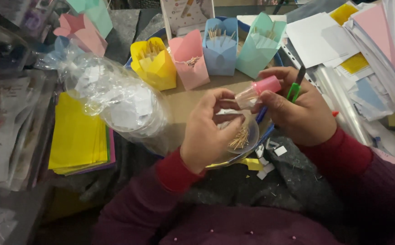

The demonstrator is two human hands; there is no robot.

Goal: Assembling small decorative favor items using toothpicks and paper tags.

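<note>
Bottle (255,92) clamped in right hand (297,111); left hand (206,131) pinches something hidden.

Four folded paper cups stand in a row at the back: a yellow paper cup (154,63), a pink paper cup (190,59), a blue paper cup (220,47) and a teal paper cup (260,45). A crumpled clear plastic bag (116,97) lies beside a flat stack of yellow paper sheets (77,136). Loose white, pink and yellow papers (365,41) are piled at the far right.
</note>
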